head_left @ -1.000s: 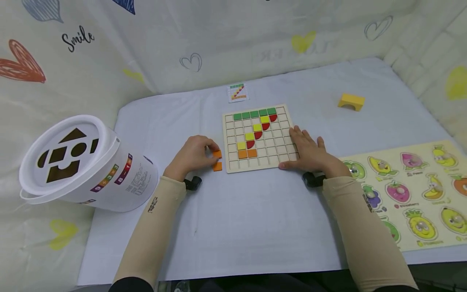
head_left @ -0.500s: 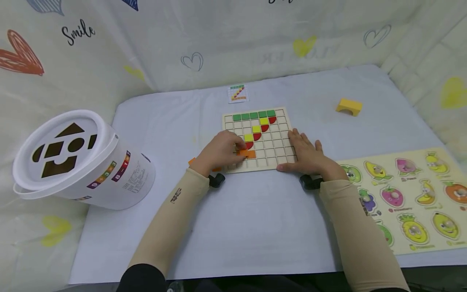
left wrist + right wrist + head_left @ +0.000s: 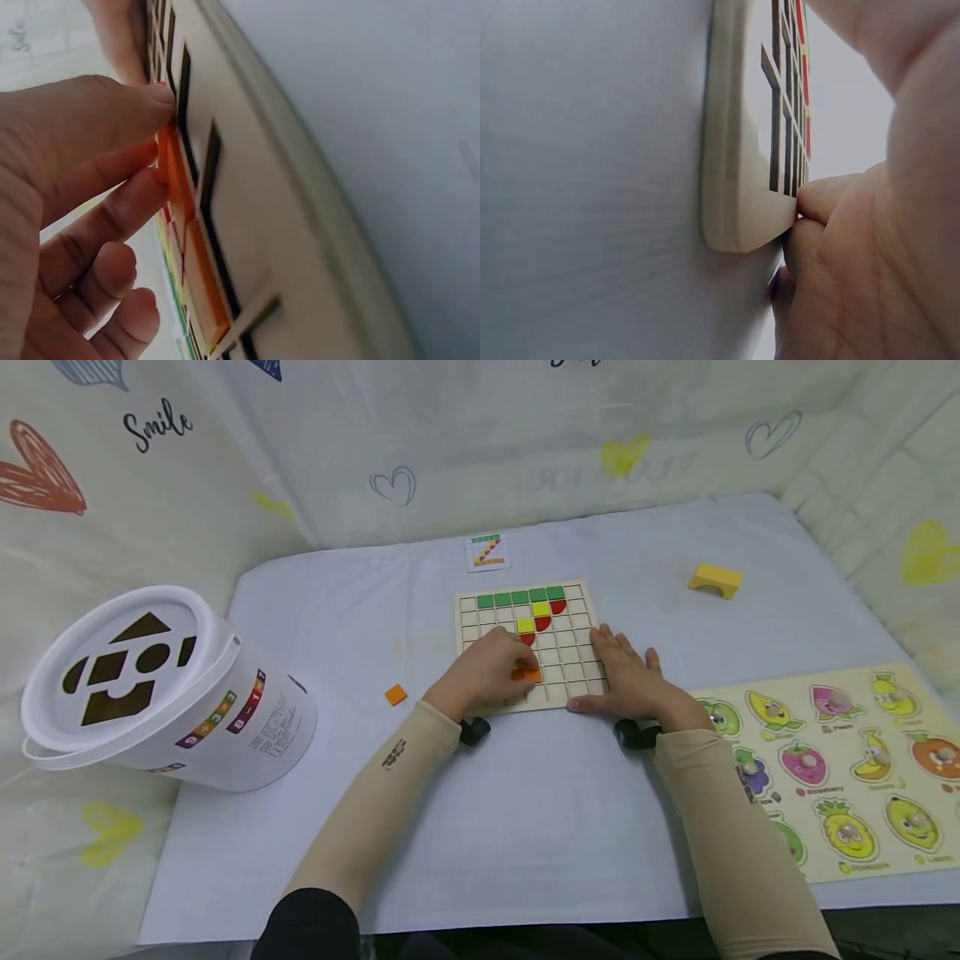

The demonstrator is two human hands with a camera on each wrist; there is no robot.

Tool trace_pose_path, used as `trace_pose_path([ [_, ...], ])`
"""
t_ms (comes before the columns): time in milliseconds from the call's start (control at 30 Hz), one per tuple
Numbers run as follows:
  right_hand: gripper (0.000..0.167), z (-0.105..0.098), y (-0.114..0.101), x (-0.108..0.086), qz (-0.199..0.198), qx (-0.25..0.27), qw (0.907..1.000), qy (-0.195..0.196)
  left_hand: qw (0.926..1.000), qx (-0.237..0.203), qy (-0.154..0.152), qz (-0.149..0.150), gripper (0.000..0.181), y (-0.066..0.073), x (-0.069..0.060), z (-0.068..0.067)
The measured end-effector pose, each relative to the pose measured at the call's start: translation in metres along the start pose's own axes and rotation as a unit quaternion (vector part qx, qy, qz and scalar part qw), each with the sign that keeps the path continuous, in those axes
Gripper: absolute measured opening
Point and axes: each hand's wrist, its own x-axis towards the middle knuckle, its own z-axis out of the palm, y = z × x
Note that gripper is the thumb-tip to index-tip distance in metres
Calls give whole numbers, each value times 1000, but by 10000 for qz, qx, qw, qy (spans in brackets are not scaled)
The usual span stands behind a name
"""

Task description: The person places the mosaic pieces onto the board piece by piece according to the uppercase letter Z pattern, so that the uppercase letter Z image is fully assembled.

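Observation:
My left hand [image 3: 491, 667] is over the lower part of the wooden grid board [image 3: 567, 670]. Its thumb and fingertips pinch an orange square tile [image 3: 164, 142], seen in the left wrist view, at the row of orange tiles [image 3: 206, 281]. The hand covers part of that row in the head view. Green tiles [image 3: 521, 598] line the top, and yellow squares [image 3: 540, 608] and red quarter-round tiles [image 3: 542, 623] run diagonally below. My right hand [image 3: 633, 685] rests with spread fingers along the board's right edge. Another orange tile [image 3: 395, 694] lies on the cloth left of the board.
A small pattern card [image 3: 487, 552] lies behind the board. A white lidded bucket [image 3: 273, 718] with shaped holes stands at left. At right are a fruit puzzle board [image 3: 810, 802] and, farther back, a yellow arch block [image 3: 716, 579].
My left hand has picked up an orange tile from the cloth and carried it right, onto the board's orange row. The right hand stays at the board's edge.

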Motion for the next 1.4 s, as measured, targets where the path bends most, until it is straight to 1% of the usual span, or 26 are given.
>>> trace_pose_path([
  [100,130,1,-2,0,23,-35,10000,-29,9999,105,11,117,22,0,0,2],
  [167,130,1,-3,0,35,-53,10000,-43,9998,171,18,127,23,-1,-1,2],
  [300,130,1,-3,-1,17,-33,10000,-56,9998,197,-9,-66,24,-2,-5,3],
  [400,131,0,-3,-3,23,-19,10000,-59,9997,139,4,-211,25,-4,-10,3],
  [467,131,-1,-2,-3,39,-15,10000,-47,9997,76,70,-235,26,-8,-15,1],
  [533,130,-1,-2,-3,54,-16,10000,-36,9996,29,192,-199,26,-12,-21,-1],
  [667,130,-1,-2,-2,54,2,10000,-28,9987,-9,492,-137,20,-27,-37,-5],
  [767,130,0,-2,-2,38,2,10000,-31,9976,-44,644,-234,15,-39,-51,-7],
  [833,130,0,-1,-2,27,-15,10000,-30,9970,-88,692,-327,13,-46,-59,-9],
  [933,130,0,0,-2,13,-6,10000,-22,9967,-176,629,-491,13,-52,-71,-12],
  [1033,130,1,0,-1,0,21,10000,-25,9966,-235,472,-632,15,-56,-82,-16],
  [1200,130,1,-1,-1,-20,42,10000,-26,9961,-151,235,-836,22,-64,-97,-20],
  [1300,130,0,-1,-1,-36,29,10000,-20,9963,-90,186,-835,23,-68,-104,-22],
  [1400,130,0,-1,-1,-35,19,10000,-28,9972,-101,220,-701,22,-72,-108,-24],
])
